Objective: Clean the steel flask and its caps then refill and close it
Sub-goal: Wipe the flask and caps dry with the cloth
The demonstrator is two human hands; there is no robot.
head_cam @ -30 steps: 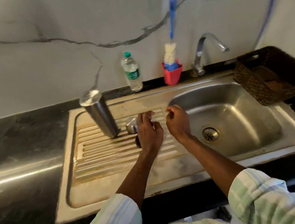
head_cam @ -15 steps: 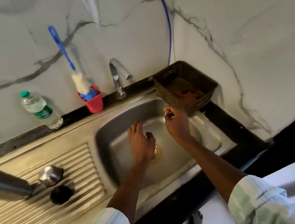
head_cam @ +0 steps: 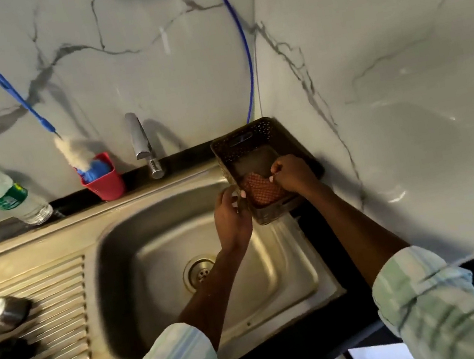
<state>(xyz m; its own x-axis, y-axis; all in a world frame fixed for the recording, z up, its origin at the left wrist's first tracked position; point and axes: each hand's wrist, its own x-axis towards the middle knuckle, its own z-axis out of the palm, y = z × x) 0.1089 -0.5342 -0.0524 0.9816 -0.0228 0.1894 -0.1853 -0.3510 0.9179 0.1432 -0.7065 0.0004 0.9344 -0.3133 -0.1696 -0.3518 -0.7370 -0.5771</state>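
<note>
Steel cap waits well left; your right hand pinches the orange mesh scrubber (left hand loosely curled beside). Lift it clear.

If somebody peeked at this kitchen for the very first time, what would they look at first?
Probably the two hands at the brown basket by the sink's right corner: the right hand pinches an orange scrubber inside it, and the left hand is at the basket's near edge. Next, the red cup with the blue-handled brush against the marble wall, left of the tap.
</note>
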